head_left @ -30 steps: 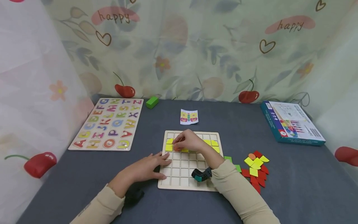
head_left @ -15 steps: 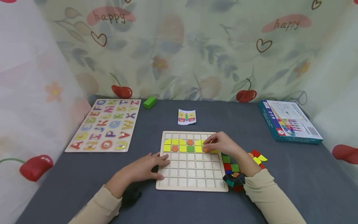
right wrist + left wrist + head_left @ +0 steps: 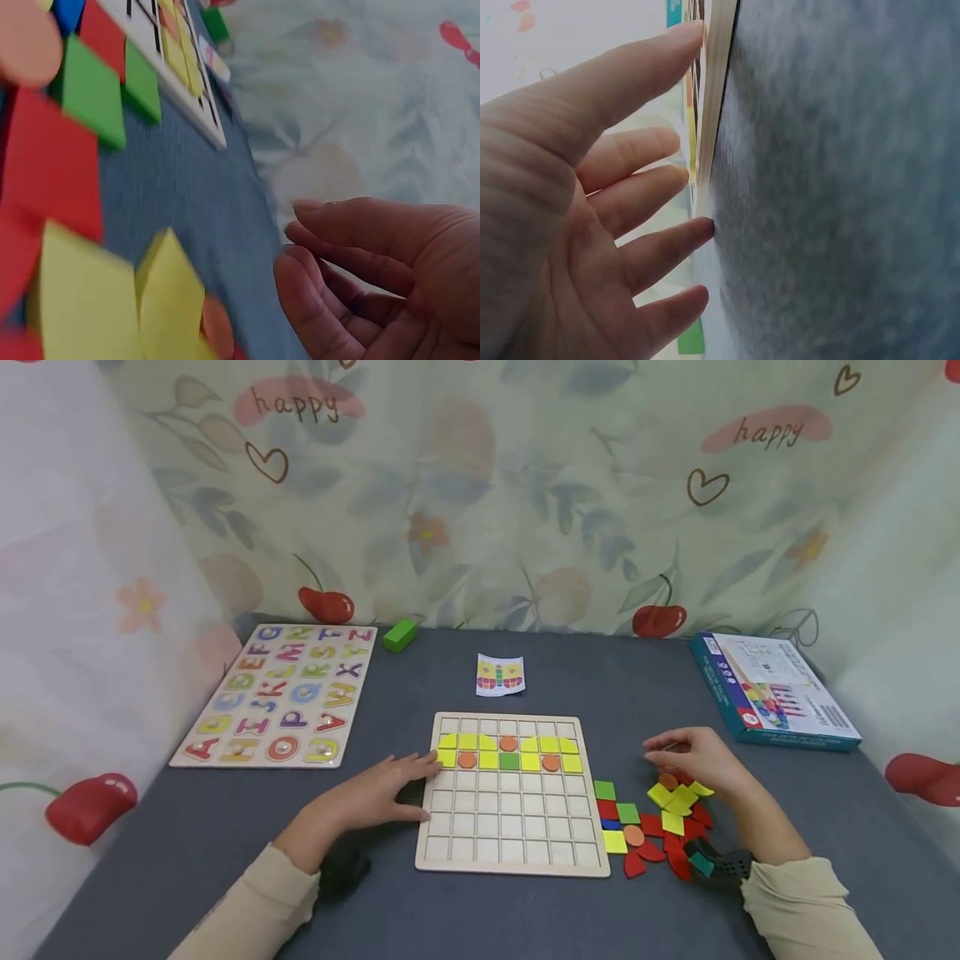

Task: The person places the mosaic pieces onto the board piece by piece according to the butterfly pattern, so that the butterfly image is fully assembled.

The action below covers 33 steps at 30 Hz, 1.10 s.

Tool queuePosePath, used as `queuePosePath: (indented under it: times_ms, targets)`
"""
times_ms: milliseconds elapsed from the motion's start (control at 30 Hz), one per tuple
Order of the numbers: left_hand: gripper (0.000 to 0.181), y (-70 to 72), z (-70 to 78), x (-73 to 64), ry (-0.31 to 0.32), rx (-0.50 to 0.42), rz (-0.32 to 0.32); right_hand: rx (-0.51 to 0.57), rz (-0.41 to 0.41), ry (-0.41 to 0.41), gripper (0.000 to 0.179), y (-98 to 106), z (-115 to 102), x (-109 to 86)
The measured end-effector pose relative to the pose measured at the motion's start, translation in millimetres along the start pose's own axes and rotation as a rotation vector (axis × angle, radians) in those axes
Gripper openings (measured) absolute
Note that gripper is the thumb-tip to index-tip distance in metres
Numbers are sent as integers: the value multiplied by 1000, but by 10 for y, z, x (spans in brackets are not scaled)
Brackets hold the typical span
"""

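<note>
A wooden grid board (image 3: 513,853) lies flat in the middle of the table in the head view. Two of its upper rows hold yellow tiles (image 3: 488,760), orange discs (image 3: 507,743) and one green square (image 3: 509,761). My left hand (image 3: 367,793) rests at the board's left edge, fingers spread and fairly straight, touching the rim. Off to the right, my right hand (image 3: 701,762) hovers by the far side of a loose heap of red pieces (image 3: 652,825) and yellow pieces (image 3: 672,821). In the right wrist view its fingers are loosely bent, with nothing seen between them.
A butterfly pattern card (image 3: 500,675) lies beyond the board. At the left is an alphabet puzzle board (image 3: 258,693), with a green block (image 3: 401,635) near its far corner. A flat box (image 3: 780,689) lies at the back right. Green tiles (image 3: 628,813) sit beside the grid board.
My right hand has moved from the board's left part across to its right part, then over to the loose pieces. An orange disc now shows at right where it was. The left hand shifted slightly left.
</note>
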<state>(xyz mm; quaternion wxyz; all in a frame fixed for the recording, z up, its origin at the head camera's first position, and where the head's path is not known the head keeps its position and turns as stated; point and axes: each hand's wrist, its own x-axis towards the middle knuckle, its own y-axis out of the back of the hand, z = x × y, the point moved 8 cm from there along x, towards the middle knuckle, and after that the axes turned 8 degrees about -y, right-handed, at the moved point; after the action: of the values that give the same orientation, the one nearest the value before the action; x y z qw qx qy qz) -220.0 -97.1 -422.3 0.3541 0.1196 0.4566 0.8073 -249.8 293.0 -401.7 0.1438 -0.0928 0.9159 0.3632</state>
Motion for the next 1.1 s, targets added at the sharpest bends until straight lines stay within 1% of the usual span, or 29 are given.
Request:
queuePosePath:
  times_ms: [133,233,300,467,667,933,1100]
  targets:
    - [80,23,-57,10,50,3,-8,-1,6,-39,50,121,233,-113]
    - [82,39,-66,19,70,-10,-15,-16,-4,-44,51,172,355,-175]
    - [82,43,-70,32,73,-14,-18,-25,-15,-51,51,186,425,-211]
    - [82,40,-75,76,57,-10,-20,-62,-35,-70,49,180,570,-267]
    - [79,33,-68,118,43,-19,-24,-86,-16,-80,48,170,652,-269]
    - [79,27,-92,140,56,-11,-33,-51,-3,-60,50,143,675,-241]
    - [79,13,-108,133,54,-18,-37,-78,29,-62,49,169,695,-257]
